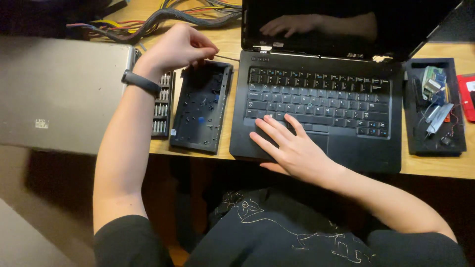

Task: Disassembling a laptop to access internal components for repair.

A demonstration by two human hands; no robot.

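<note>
Resting flat on the palm rest of the open black laptop [316, 106], the right hand [292, 148] has its fingers spread and extended, the tips reaching the lowest row of keys, gripping nothing. Farther up, the left hand [178, 47], a dark band on its wrist, has its fingers pinched shut on a thin metal tool [226, 58] whose shaft points toward the laptop's hinge. Beneath that hand lies a black plastic panel [200, 109] dotted with small screws, just left of the laptop; a screwdriver bit set [162, 101] sits beside it, against a closed grey laptop [59, 94]. At the far right, a black tray [435, 143] holds small parts.
</note>
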